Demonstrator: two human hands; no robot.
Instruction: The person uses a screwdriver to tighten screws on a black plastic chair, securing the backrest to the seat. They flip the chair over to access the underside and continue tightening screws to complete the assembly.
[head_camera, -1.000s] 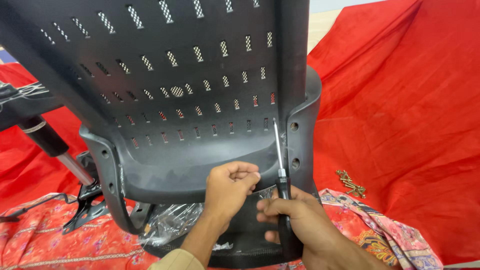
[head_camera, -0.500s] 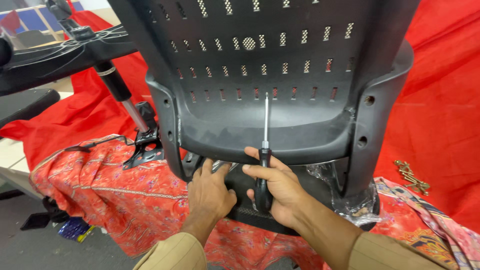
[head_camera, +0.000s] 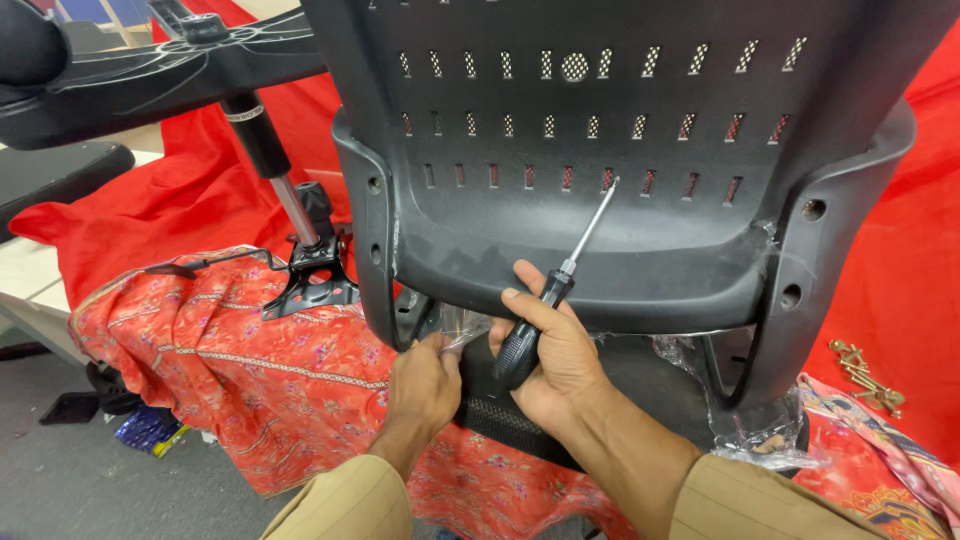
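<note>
The right hand (head_camera: 555, 365) grips a screwdriver (head_camera: 555, 300) and the left hand (head_camera: 425, 380) pinches plastic wrap (head_camera: 462, 325) under the chair back (head_camera: 600, 150), so the tip could slip and scratch it.

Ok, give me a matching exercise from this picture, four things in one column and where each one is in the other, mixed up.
Things:
1. screwdriver
2. gold screws
3. clear plastic wrap
4. gas lift cylinder

Places:
A. lying on the red cloth at far right
B. gripped in the right hand
C. standing up left of the black chair back
D. at the left hand fingertips

Pairs: 1-B, 2-A, 3-D, 4-C
</note>
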